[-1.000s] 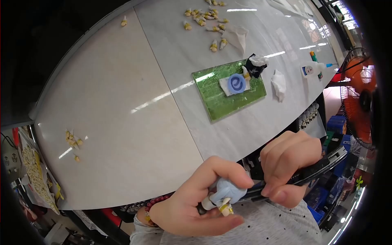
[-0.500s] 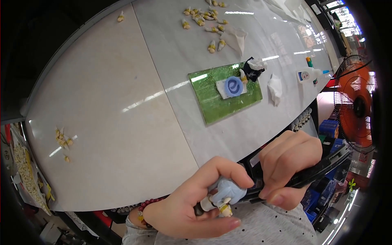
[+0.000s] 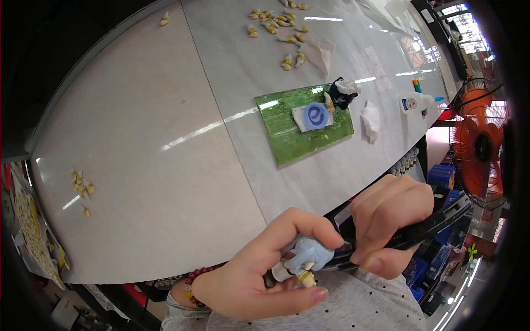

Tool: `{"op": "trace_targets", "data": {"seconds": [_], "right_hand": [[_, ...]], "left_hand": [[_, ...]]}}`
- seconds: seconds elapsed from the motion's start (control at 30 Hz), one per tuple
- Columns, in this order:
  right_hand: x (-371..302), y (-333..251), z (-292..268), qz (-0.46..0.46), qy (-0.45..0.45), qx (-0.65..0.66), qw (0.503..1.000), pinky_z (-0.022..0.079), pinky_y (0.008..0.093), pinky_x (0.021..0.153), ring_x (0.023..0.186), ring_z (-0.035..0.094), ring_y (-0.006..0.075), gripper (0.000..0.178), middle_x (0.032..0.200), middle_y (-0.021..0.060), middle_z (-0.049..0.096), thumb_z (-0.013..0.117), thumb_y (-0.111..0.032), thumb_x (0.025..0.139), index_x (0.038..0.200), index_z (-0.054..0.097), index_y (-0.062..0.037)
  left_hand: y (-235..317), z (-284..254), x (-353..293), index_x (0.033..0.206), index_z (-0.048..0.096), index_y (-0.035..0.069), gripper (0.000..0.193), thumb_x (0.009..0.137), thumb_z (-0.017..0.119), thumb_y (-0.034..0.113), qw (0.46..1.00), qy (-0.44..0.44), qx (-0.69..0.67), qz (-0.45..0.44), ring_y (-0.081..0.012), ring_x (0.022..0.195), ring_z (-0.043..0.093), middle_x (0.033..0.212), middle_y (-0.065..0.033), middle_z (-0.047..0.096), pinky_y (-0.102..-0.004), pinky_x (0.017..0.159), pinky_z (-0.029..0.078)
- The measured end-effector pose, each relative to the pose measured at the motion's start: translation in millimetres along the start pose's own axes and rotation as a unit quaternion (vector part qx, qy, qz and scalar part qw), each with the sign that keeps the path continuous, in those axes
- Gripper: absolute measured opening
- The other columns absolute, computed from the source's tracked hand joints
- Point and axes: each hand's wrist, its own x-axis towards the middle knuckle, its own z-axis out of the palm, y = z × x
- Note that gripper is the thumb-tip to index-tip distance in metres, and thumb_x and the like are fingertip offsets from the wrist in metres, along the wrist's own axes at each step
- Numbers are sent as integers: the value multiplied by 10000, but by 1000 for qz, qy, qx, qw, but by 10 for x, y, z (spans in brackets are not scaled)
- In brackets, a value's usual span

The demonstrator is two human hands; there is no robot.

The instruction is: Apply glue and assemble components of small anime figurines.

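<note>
In the head view, gripping a small figure point(image 3: 313, 251) with the left hand point(image 3: 248, 278), digits curled around it, just beyond the desk's near edge and above a grey dotted shirt point(image 3: 353, 303). Tilted in that grip, with pale blue hair outward and touching the upper fingertip. Below the hair, near the lower digit, a yellow-and-white part point(image 3: 307, 278); cannot tell whether joined to the figure or only touching.

Just right of the figure, the right hand point(image 3: 393, 223), closed, with bent fingers and the thumb drawn in; cannot tell from here about anything pinched inside. Beneath it, a black bar point(image 3: 428, 229), slanting up to the right. On the left wrist, a bead bracelet point(image 3: 194, 280).

On the desk point(image 3: 143, 105), a green slab point(image 3: 292, 146), bearing a blue round dish point(image 3: 316, 116) on a white pad point(image 3: 298, 121). Touching the slab's far right corner, a dark packet point(image 3: 340, 99). Farther right, crumpled tissue point(image 3: 370, 121) and a white bottle point(image 3: 411, 103). At the far side, a loose group of yellow-banded pieces point(image 3: 270, 26); at far left, a smaller group point(image 3: 83, 187). Beyond the right edge, an orange fan point(image 3: 476, 113).
</note>
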Motion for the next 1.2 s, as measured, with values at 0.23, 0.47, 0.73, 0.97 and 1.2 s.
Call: {"op": "trace_targets", "data": {"seconds": [0.23,0.47,0.73,0.97,1.2], "right_hand": [[-112,75,21,-48,55,-2,997,352,240,353,380,487,151,91,515,72,567,655,-5,616,581,572,11],[-230,104,71,-48,126,31,990,352,227,352,389,489,138,85,519,84,573,636,-13,628,606,557,11],[-202,91,81,-30,108,28,993,374,230,369,416,510,143,107,550,101,591,653,20,633,602,550,15],[-118,74,-46,-49,10,-6,999,379,230,379,448,525,145,88,593,103,612,687,1,634,635,600,16],[-167,66,-13,-59,55,-5,997,357,230,373,436,503,145,88,596,92,609,690,-21,647,656,609,11]], "left_hand": [[4,34,27,1081,347,40,522,664,637,-78,998,45,35,31,-59,718,416,905,-32,429,-192,613,325],[3,41,46,1097,343,52,537,667,638,-72,997,46,48,41,-53,719,411,898,-27,427,-185,609,319],[-1,51,41,1088,357,48,518,670,643,-61,998,48,33,37,-40,760,412,911,-18,430,-176,628,315],[44,49,48,1085,361,48,514,669,642,-59,998,43,51,20,-36,748,411,911,-13,434,-171,621,312],[39,79,60,1067,364,55,517,650,636,-82,997,68,34,28,-52,722,427,897,-43,446,-174,601,332]]}}
